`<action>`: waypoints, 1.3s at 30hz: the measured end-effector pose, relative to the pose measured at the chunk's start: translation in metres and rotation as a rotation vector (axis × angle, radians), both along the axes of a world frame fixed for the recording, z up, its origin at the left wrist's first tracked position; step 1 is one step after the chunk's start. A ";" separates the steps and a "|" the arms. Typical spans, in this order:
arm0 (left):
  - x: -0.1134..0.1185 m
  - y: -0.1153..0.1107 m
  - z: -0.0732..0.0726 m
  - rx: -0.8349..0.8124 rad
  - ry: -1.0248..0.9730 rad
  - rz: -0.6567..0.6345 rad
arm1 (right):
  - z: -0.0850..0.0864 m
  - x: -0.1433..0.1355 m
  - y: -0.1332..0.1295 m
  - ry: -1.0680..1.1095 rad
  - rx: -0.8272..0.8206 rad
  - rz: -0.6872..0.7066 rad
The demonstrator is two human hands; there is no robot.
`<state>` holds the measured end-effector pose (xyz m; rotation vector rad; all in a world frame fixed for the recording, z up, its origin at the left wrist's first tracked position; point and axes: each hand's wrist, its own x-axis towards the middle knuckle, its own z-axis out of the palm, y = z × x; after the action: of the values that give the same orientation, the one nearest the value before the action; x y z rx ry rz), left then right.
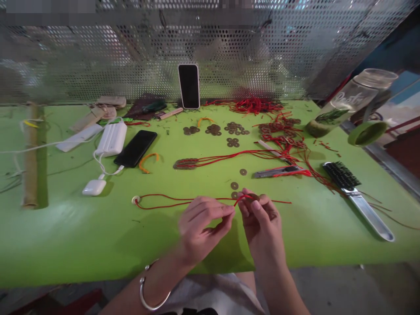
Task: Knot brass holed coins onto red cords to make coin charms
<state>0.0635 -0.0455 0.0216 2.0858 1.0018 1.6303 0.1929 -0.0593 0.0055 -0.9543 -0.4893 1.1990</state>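
While a silver bangle point(142, 295) rings the left wrist at the near edge of the green table point(98, 245), the left hand point(200, 218) pinches a red cord point(241, 199) between thumb and fingertip. Just beside it, the right hand point(264, 227) is closed around a dark coin point(254, 197), thumb pressed on its near side; the hands stand a little apart, bridged by the cord. Whether more than one coin sits in that grip cannot be told. The coin looks thin, hard and light, probably a little slippery on its faces, so the rim is the place to pinch; the cord should be soft and limp, best taken close to its tip so that it does not bend away.

Behind the hands, a longer cord loop point(164, 206) lies flat, a pale ring point(135, 200) at its left end, and loose coins point(234, 186) lie near the right fingertips. Farther back are a box cutter point(275, 171), a strip of coins point(185, 163) trailing red strands, and coin clusters point(213, 129). At the far edge, a tangled heap of red cords point(254, 105) lies right of an upright phone point(189, 86) before a perforated metal screen point(131, 57).
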 end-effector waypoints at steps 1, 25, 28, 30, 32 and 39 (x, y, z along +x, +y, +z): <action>0.000 0.000 0.000 0.015 0.008 -0.004 | -0.001 0.000 0.000 -0.023 -0.006 -0.013; -0.003 -0.002 -0.008 0.100 0.216 -0.033 | -0.003 -0.005 -0.005 -0.131 0.076 -0.107; -0.001 -0.002 -0.007 0.074 0.236 -0.034 | -0.006 -0.004 -0.004 -0.108 0.020 -0.113; 0.000 -0.002 -0.005 0.050 0.238 -0.052 | -0.008 -0.003 -0.005 -0.087 -0.010 -0.111; 0.003 -0.002 -0.003 -0.028 0.209 -0.068 | -0.011 -0.003 -0.006 -0.071 -0.026 -0.104; 0.013 -0.004 -0.001 -0.457 0.034 -0.142 | -0.021 -0.003 -0.016 -0.135 -0.053 -0.079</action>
<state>0.0761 -0.0494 0.0206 1.8298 1.0879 1.1675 0.1899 -0.0756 -0.0151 -1.0953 -0.5248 1.0855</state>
